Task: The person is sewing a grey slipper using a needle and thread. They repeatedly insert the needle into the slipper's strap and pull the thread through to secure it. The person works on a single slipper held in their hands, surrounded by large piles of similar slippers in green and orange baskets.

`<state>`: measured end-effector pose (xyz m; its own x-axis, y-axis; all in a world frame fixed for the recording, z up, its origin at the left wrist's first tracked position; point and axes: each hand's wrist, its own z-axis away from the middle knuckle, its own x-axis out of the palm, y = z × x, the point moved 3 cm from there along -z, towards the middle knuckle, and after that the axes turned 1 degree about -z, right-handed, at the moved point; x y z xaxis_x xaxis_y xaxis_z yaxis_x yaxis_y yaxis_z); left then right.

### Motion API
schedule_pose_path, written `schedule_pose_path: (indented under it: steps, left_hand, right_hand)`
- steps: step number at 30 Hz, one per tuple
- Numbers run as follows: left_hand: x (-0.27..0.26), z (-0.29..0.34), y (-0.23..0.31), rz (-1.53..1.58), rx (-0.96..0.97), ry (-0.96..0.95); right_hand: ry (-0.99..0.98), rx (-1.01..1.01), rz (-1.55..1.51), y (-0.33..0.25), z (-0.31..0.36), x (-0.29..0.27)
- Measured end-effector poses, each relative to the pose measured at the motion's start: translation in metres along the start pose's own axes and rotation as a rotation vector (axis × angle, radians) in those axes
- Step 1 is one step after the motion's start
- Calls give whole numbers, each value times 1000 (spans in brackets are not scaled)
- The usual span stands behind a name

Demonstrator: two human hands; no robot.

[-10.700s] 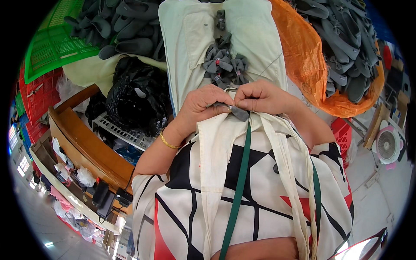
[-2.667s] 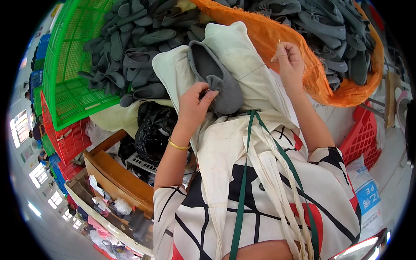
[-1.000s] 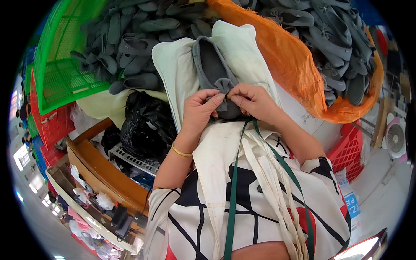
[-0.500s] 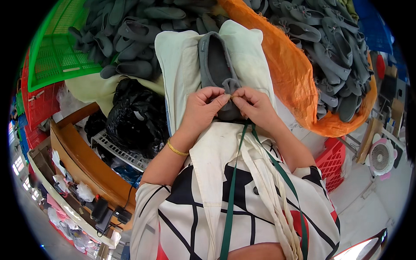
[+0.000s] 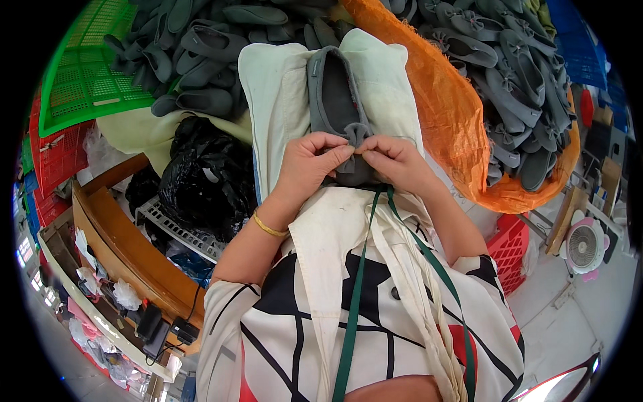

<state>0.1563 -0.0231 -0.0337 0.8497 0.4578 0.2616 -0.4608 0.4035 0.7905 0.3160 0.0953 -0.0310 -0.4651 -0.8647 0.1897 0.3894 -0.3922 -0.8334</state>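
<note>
1. A grey shoe (image 5: 326, 100) is laid on the pale cloth (image 5: 284, 87) in front of the body, with its toe pointed toward the wearer and its opening turned away
2. A small grey bow (image 5: 355, 131) is set at the front of the opening, between the fingertips of both hands
3. The bow is pinched by the left hand (image 5: 316, 164), whose thumb and forefinger are pressed together; a yellow bracelet (image 5: 268, 225) is worn on that wrist
4. The right hand (image 5: 394, 162) is brought against the same spot, thumb and forefinger nearly closed; whether fabric or something finer is gripped there cannot be told
5. The toe of the shoe is partly hidden by the hands
6. At the upper left, a heap of grey shoes (image 5: 214, 43) is piled beside a green basket (image 5: 87, 90)
7. At the upper right, more grey shoes (image 5: 519, 80) are held in an orange sack (image 5: 455, 127)
8. A black plastic bag (image 5: 201, 184) is seen near the left forearm, with brown wooden furniture (image 5: 137, 244) placed just beyond it
9. A red basket (image 5: 507, 251) and a white fan (image 5: 585, 246) are placed at the right, well apart from the shoe
</note>
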Motion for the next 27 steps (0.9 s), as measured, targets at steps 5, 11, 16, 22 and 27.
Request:
schedule_pose_path:
  steps: [5, 11, 16, 22, 27]
  left_hand:
    - [-1, -1, 9, -13, -70, -26]
    - [-2, -2, 6, -38, -85, -51]
    - [4, 1, 1, 3, -7, -19]
    - [5, 3, 4, 10, 8, -44]
    - [5, 1, 1, 13, 5, -40]
  right_hand:
    - [49, 35, -42, -4, -2, 7]
    - [92, 135, -65, 0, -6, 10]
    - [81, 78, -64, -1, -7, 11]
    - [167, 10, -37, -5, -6, 13]
    - [293, -49, 108, -6, -12, 16]
